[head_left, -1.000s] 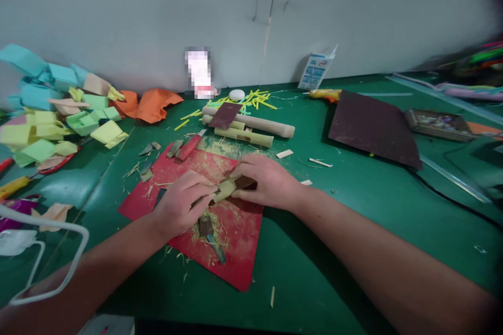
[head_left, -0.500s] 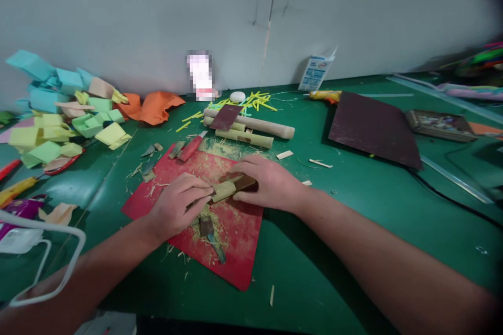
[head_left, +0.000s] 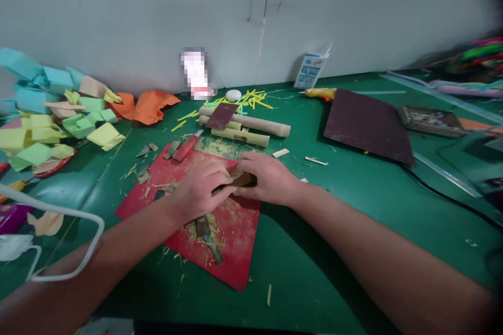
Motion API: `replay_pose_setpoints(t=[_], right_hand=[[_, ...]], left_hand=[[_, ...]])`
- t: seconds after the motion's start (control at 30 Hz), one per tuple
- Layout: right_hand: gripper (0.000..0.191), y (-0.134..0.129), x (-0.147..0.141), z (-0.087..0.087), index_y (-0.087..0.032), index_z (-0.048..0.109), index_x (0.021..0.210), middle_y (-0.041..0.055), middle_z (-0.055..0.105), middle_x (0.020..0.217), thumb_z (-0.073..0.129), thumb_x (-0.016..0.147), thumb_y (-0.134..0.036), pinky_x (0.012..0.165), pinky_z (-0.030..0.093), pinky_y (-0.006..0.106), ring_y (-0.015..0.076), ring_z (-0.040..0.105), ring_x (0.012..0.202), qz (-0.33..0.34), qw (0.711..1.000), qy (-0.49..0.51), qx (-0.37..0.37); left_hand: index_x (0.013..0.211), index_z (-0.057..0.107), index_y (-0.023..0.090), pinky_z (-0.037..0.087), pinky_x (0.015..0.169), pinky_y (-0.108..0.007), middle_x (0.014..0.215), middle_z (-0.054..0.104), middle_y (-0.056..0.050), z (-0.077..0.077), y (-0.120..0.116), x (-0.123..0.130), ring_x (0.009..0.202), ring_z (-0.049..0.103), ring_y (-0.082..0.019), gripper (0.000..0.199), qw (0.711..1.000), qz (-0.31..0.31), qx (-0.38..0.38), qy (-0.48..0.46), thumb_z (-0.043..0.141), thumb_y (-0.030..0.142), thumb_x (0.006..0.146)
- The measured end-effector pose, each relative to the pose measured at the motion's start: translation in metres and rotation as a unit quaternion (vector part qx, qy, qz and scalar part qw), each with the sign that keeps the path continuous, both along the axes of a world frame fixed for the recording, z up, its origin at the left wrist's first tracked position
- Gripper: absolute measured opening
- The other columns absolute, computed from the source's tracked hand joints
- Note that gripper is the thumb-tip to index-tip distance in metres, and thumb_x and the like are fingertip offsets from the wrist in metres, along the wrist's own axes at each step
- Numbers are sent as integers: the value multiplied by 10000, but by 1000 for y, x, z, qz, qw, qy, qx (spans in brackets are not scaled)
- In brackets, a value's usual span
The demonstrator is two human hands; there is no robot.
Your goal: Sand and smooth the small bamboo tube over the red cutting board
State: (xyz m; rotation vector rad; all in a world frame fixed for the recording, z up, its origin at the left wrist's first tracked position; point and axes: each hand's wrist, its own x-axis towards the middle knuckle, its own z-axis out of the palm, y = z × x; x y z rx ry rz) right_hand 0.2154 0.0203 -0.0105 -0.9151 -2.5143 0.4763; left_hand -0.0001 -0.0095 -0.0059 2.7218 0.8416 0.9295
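My left hand is closed on a short bamboo piece, now almost wholly hidden by the fingers. Opposite it, my right hand grips a bent piece of brown sandpaper that curves around the bamboo's end. Both hands meet fingertip to fingertip above a red board. Dust, shavings and dark scraps lie on that board. A red-handled knife rests at its upper left edge.
Behind the board lie bamboo tubes with a small brown sheet on top. Coloured folded papers pile up at left. A large dark sheet and a small tray are at right. A white cord crosses near my left forearm.
My left hand has slid right with the bamboo piece, up against my right hand, covering the bamboo that showed before. The whole view has shifted slightly left.
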Motion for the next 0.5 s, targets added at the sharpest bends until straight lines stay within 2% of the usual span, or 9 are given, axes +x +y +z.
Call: replay_pose_setpoints(t=[0.23, 0.33, 0.5], right_hand=[[227, 0, 0, 0, -195, 650, 885, 20, 564, 875, 752, 774, -365, 642, 329, 254, 162, 520, 798, 3, 1000, 7, -8], [227, 0, -1, 0, -190, 652, 884, 17, 556, 862, 748, 779, -367, 639, 321, 252, 159, 515, 791, 0, 1000, 3, -6], [261, 0, 0, -1, -185, 656, 888, 18, 560, 859, 744, 780, -405, 640, 314, 254, 163, 520, 803, -4, 1000, 4, -5]], left_hand=[[925, 667, 164, 544, 724, -333, 869, 702, -74, 3, -17, -23, 803, 642, -184, 84, 1000, 20, 21, -12, 599, 123, 896], [919, 654, 164, 543, 737, -342, 875, 701, -74, 0, -15, -17, 814, 639, -188, 74, 999, 23, 22, -14, 600, 118, 895], [853, 644, 149, 540, 736, -346, 848, 687, -86, -1, -5, -4, 815, 629, -193, 93, 1000, -4, 16, -18, 573, 122, 908]])
